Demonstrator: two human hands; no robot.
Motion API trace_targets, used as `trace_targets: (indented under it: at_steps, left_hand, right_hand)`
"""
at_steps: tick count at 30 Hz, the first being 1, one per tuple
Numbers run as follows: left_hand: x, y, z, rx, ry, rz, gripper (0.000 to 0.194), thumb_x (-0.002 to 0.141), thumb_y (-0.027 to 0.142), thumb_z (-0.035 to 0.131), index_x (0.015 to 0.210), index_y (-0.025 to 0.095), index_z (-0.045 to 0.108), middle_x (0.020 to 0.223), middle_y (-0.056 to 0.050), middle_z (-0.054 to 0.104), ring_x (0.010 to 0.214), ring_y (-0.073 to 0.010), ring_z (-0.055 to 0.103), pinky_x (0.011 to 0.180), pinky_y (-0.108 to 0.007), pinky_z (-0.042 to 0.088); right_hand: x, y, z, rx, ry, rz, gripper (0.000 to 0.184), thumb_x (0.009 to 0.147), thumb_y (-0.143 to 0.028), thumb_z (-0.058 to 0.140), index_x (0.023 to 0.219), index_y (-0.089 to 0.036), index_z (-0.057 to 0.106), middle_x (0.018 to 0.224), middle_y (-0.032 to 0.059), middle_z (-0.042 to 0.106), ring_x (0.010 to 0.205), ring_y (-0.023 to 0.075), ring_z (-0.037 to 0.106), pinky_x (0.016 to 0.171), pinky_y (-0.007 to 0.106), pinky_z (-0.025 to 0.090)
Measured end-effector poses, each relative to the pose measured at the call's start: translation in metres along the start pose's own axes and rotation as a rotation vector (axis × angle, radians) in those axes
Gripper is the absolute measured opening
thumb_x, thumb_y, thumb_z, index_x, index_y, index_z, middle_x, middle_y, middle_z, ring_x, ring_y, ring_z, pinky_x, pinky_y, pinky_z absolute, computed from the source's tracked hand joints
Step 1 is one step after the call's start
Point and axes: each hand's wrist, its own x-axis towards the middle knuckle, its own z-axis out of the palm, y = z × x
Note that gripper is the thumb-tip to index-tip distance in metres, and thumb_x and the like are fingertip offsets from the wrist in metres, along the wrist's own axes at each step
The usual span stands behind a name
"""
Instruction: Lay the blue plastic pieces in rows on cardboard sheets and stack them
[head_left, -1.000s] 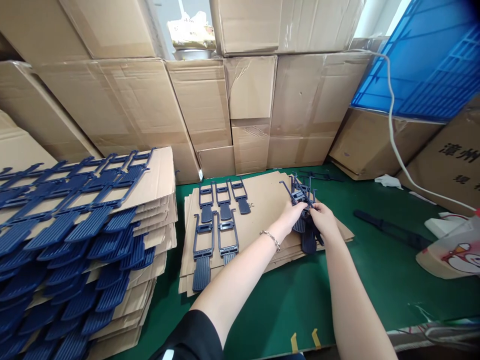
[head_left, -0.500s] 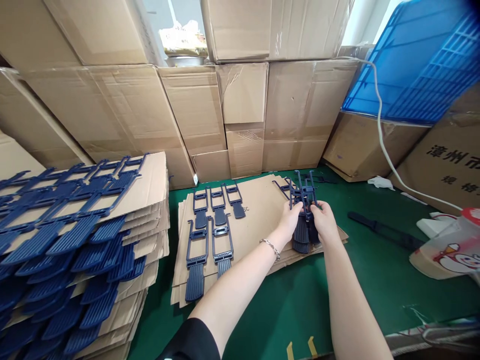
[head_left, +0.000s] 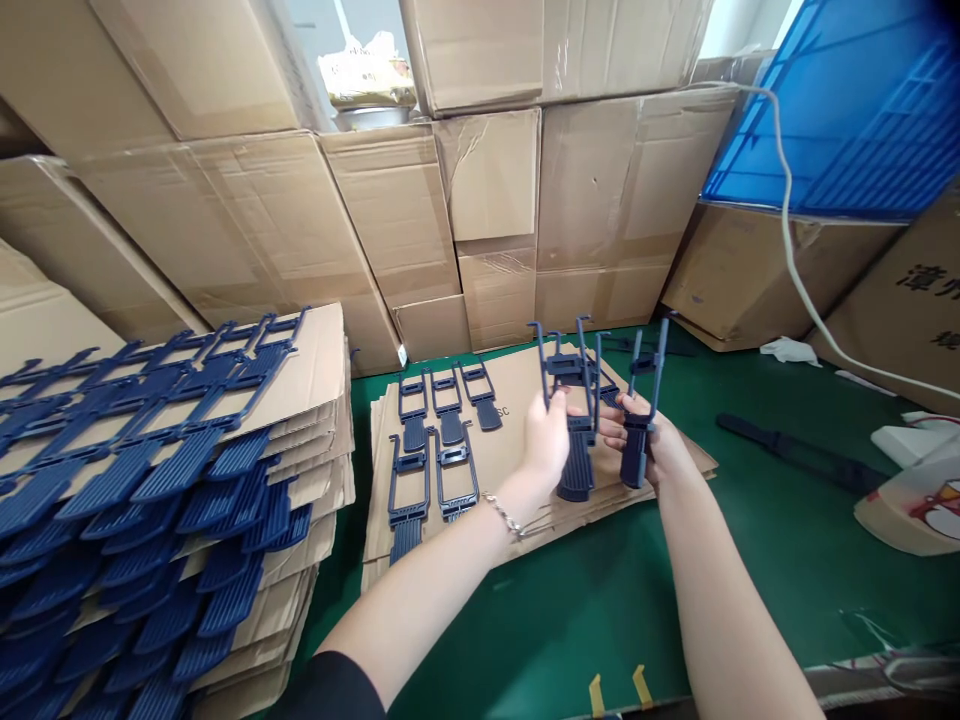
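Note:
My left hand [head_left: 546, 440] is closed on the side of a dark blue plastic frame with a ribbed paddle [head_left: 576, 470]; its hooked arms point up, and a second frame may be behind it. Just to the right, my right hand [head_left: 661, 450] grips a similar narrow-looking frame [head_left: 635, 455], turned edge-on. Both pieces are above the right part of a cardboard sheet stack [head_left: 510, 470]. On the stack's left lie three frames [head_left: 448, 410] in a back row and two frames [head_left: 454, 475] in front. Another frame on the sheet is partly hidden behind my hands.
A tall pile of cardboard sheets layered with blue frames [head_left: 247, 400] stands at left. Cardboard boxes [head_left: 600, 180] wall the back. On the green table [head_left: 765, 560] at right are a dark strap-like piece [head_left: 787, 450] and a plastic cup [head_left: 907, 510]. A blue crate [head_left: 832, 120] sits upper right.
The blue frames, bunched together between my hands before, are now apart: one in the left hand, one in the right. The view has shifted slightly.

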Motion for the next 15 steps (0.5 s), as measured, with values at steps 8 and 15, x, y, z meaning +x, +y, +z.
trace_targets:
  at_steps: [8,15]
  left_hand:
    - [-0.035,0.064,-0.09,0.003,0.132,0.151,0.023,0.077,0.037,0.056,0.092,0.021,0.056,0.061,0.004,0.048,0.055,-0.0091,0.051,0.053,-0.021,0.046]
    - [-0.063,0.065,-0.122,-0.046,0.221,0.093,0.017,0.075,0.033,0.06,0.084,0.019,0.056,0.06,0.005,0.047,0.058,-0.0079,0.05,0.059,-0.02,0.048]
  right_hand:
    - [-0.002,0.015,0.015,-0.124,-0.07,0.092,0.027,0.068,-0.033,0.062,0.086,-0.018,0.051,0.078,0.0068,0.063,0.059,0.018,0.059,0.044,0.024,0.044]
    - [0.013,0.04,0.024,-0.283,0.021,-0.189,0.04,0.067,-0.055,0.054,0.077,-0.016,0.053,0.095,0.0075,0.057,0.075,0.0139,0.054,0.052,0.019,0.039]
